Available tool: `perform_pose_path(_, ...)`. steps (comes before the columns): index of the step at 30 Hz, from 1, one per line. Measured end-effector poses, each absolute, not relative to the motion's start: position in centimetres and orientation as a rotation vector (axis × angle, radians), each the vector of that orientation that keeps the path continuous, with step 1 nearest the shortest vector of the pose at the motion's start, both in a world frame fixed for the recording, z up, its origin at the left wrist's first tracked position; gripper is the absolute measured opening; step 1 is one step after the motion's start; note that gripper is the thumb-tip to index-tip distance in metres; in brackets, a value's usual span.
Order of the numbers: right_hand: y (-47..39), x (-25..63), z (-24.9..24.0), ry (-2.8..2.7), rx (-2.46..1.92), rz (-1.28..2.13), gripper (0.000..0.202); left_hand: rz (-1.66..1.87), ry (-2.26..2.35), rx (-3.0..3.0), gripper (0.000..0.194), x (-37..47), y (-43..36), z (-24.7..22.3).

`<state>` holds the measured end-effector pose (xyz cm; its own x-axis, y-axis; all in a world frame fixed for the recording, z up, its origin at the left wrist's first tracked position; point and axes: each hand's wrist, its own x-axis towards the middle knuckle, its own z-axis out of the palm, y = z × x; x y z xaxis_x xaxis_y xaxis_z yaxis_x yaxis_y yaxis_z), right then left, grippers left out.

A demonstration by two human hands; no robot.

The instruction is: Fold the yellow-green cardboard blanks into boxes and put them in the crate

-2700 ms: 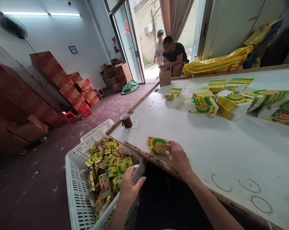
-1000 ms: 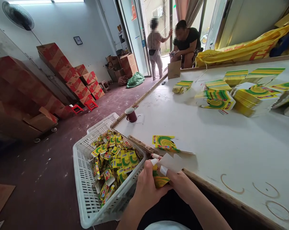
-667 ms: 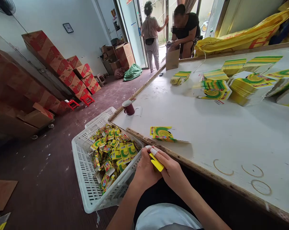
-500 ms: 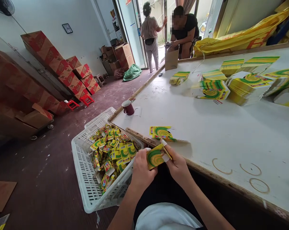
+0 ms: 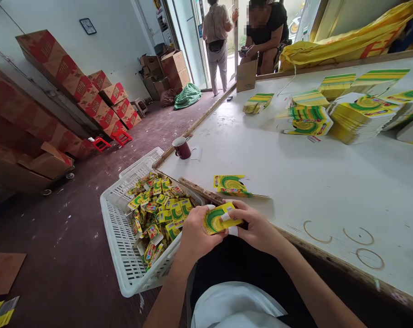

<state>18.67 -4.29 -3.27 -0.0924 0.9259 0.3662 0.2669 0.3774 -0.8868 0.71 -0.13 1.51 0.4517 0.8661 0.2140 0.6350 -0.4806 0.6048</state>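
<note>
Between my two hands, just off the table's near edge, is a small yellow and green printed carton (image 5: 214,219). My left hand (image 5: 197,232) grips its left end. My right hand (image 5: 256,226) is closed on its right end, with white coverings on the fingertips. Just beyond lies a flat printed carton (image 5: 231,183) on the white table (image 5: 295,187). To my left stands a white plastic basket (image 5: 115,248) full of small cartons (image 5: 175,212) in the same yellow and green print.
A maroon mug (image 5: 182,149) stands near the table's left corner. Stacks of flat cartons (image 5: 358,119) fill the far right. Rubber bands (image 5: 370,258) lie at the right. Two people (image 5: 217,41) are by the doorway; red boxes (image 5: 64,68) are piled left.
My right hand has shifted over the carton's right end, its fingers now across the front. The carton looks flatter at that end. The view has tilted slightly downward.
</note>
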Motion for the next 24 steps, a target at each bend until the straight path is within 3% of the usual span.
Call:
perform_pose_path(2, -4.3, 17.6, -3.4, -1.469, -1.122, 0.809, 0.017, 0.753, 1.286, 2.256, 0.05, 1.1, -0.3, 1.0)
perform_pose_path(6, -4.0, 16.3, -4.6, -1.319, -1.085, 0.881, 0.064, 0.823, 1.346, 2.228, 0.049, -0.1, 0.5, -0.5)
perform_pose_path(8, -3.1, 17.1, -5.1, -1.295, -1.198, 0.76, 0.075, 0.975, 1.55, 2.214, 0.058, -1.8, 1.5, -1.4)
perform_pose_path(10, -1.8, 18.6, -5.5, -1.283, -1.464, 0.5, 0.066, 1.154, 1.846, 2.182, 0.074, -3.8, 2.6, -2.1)
perform_pose_path(13, 0.2, 20.8, -5.8, -1.281, -1.775, 0.231, 0.045, 1.192, 1.973, 2.107, 0.075, -5.7, 3.4, -2.8)
perform_pose_path(19, 1.4, 21.5, -5.6, -1.264, -1.804, 0.222, 0.043, 1.011, 1.518, 1.901, 0.044, -3.4, 0.9, -3.7)
perform_pose_path(24, -1.1, 19.3, -3.8, -1.27, -1.653, 0.37, 0.047, 0.832, 1.119, 1.441, 0.059, -0.2, -0.6, -3.1)
